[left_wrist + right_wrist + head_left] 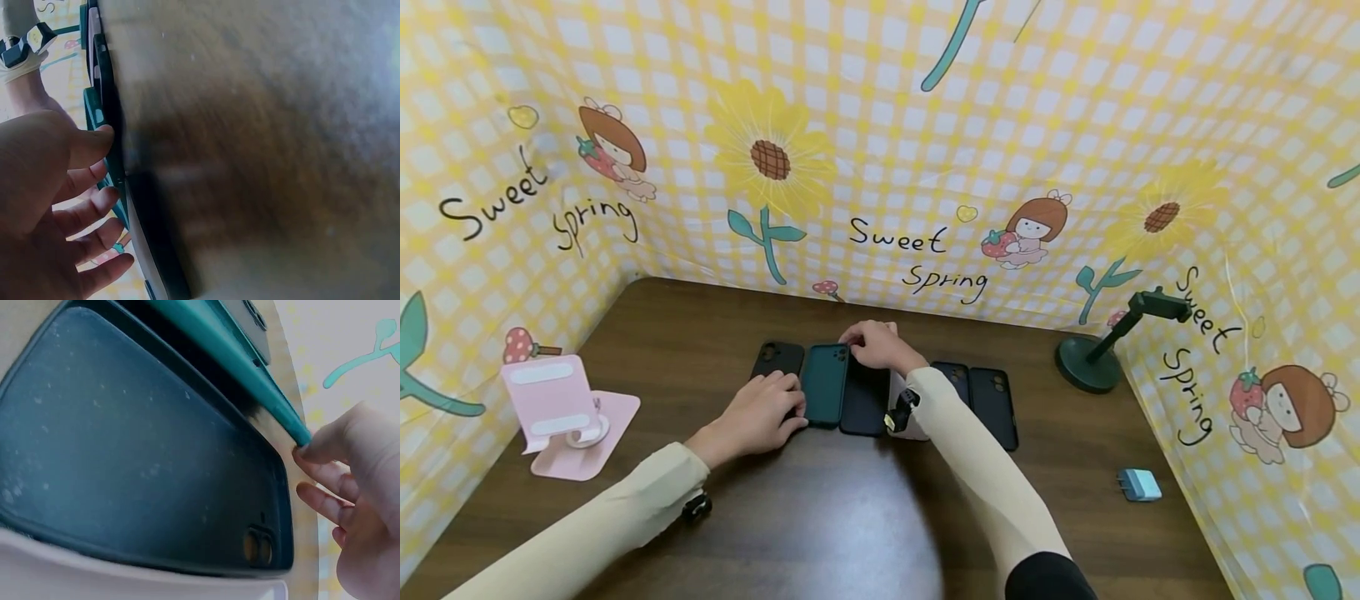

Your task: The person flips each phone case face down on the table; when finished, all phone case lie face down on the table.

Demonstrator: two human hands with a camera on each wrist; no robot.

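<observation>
A dark green phone case (825,387) lies open side up in a row of phone cases, its right side tilted up in the right wrist view. My right hand (880,346) pinches its far right corner between thumb and fingertips (304,453). At its near left corner is my left hand (763,412), thumb (97,140) and index finger against the edge, other fingers spread loosely. To the left lies a black phone case (778,357), partly under the left hand. Another black phone case (865,404) sits just right of the green one.
Past it, a pale pink case (913,432) is mostly hidden by the right forearm. Two more dark cases (992,408) end the row. A pink phone stand (561,417) stands left, a dark green stand (1090,365) right, near a light blue charger plug (1141,485). Patterned cloth (880,167) surrounds the table.
</observation>
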